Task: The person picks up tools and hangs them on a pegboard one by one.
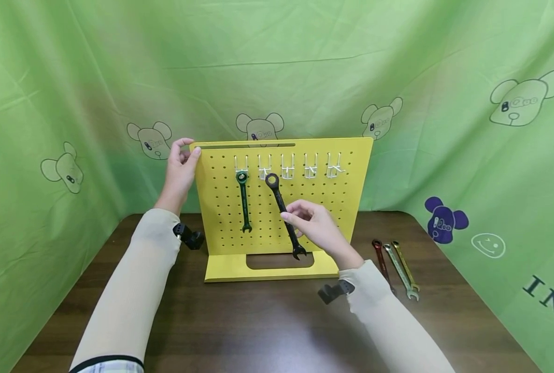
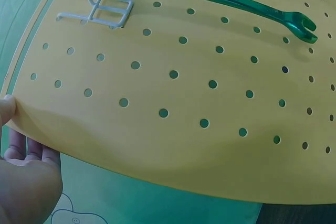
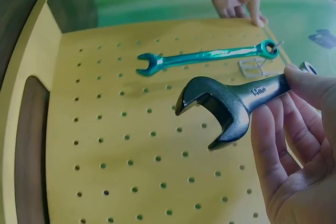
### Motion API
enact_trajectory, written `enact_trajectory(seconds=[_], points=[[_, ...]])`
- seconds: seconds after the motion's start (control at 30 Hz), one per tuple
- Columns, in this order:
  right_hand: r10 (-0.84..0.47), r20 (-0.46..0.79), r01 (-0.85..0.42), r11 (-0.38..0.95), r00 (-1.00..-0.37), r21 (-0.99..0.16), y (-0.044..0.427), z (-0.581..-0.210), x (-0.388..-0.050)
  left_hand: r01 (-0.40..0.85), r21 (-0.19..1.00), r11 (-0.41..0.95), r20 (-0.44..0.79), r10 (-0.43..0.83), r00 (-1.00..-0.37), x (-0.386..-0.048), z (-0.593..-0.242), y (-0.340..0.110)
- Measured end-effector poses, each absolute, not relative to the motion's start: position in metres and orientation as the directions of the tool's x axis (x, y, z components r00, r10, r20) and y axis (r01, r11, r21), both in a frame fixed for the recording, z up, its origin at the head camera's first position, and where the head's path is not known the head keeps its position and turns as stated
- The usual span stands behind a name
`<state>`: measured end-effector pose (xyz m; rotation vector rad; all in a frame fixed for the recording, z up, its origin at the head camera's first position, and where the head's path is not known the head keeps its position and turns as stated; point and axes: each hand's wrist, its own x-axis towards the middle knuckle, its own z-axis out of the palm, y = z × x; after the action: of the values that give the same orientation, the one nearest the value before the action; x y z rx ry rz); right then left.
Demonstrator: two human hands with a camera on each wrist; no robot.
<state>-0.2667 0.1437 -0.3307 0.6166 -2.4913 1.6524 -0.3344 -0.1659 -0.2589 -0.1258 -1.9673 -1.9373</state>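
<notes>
My left hand (image 1: 179,173) grips the upper left corner of a yellow pegboard (image 1: 225,228), thumb in front and fingers behind. A black combination wrench (image 1: 279,199) is pinched mid-shaft by my right hand (image 1: 321,228). It tilts in front of the board, ring end up near the second white hook and open jaw down; the right wrist view shows "14mm" on this wrench (image 3: 262,92). On the leftmost hook hangs a green combination wrench (image 1: 244,202) by its ring. Several white wire hooks (image 1: 287,171) line the board's upper part; those right of the green wrench hold nothing.
Right of the board, a red wrench (image 1: 381,256), a silver wrench (image 1: 399,270) and a yellow wrench (image 1: 405,263) lie side by side on the brown wooden table (image 1: 258,326). A green patterned curtain (image 1: 304,62) surrounds the table's back and sides.
</notes>
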Motion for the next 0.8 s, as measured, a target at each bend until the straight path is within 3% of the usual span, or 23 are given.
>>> enact_trajectory(seconds=[0.8], points=[[-0.262, 0.265, -0.331, 0.253, -0.928, -0.909, 0.124, -0.337, -0.285, 0.327, 0.944, 0.046, 0.33, -0.191, -0.925, -0.332, -0.259, -0.165]])
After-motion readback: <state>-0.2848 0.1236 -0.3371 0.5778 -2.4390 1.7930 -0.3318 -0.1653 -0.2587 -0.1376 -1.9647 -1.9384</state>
